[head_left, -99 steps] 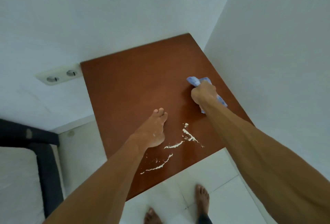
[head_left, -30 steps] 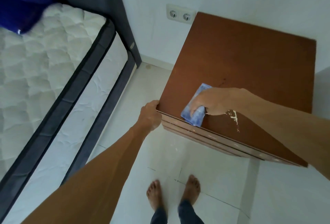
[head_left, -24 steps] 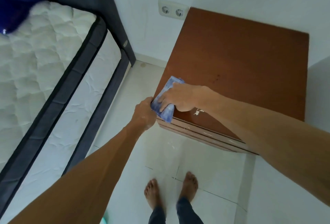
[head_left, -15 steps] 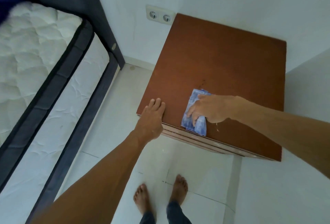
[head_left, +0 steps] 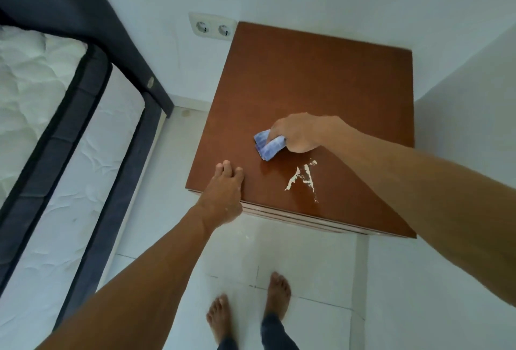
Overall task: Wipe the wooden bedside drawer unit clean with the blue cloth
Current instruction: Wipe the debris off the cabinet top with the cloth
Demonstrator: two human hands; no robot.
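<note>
The wooden bedside drawer unit (head_left: pixel 315 81) shows its reddish-brown top from above, set into a white corner. My right hand (head_left: pixel 297 133) presses the crumpled blue cloth (head_left: pixel 268 147) onto the middle of the top. A white chipped or smeared patch (head_left: pixel 303 179) lies just in front of the cloth, near the front edge. My left hand (head_left: pixel 224 194) rests flat on the front left corner of the top, fingers together, holding nothing.
A bed with a white quilted mattress (head_left: pixel 36 93) and dark frame (head_left: pixel 92 137) stands to the left. A double wall socket (head_left: pixel 212 27) sits behind the unit. White walls close in at the back and right. My bare feet (head_left: pixel 251 305) stand on white floor tiles.
My right hand slid the cloth from the front left edge back toward the middle of the top, uncovering the white patch. My left hand moved from gripping the corner to lying on it.
</note>
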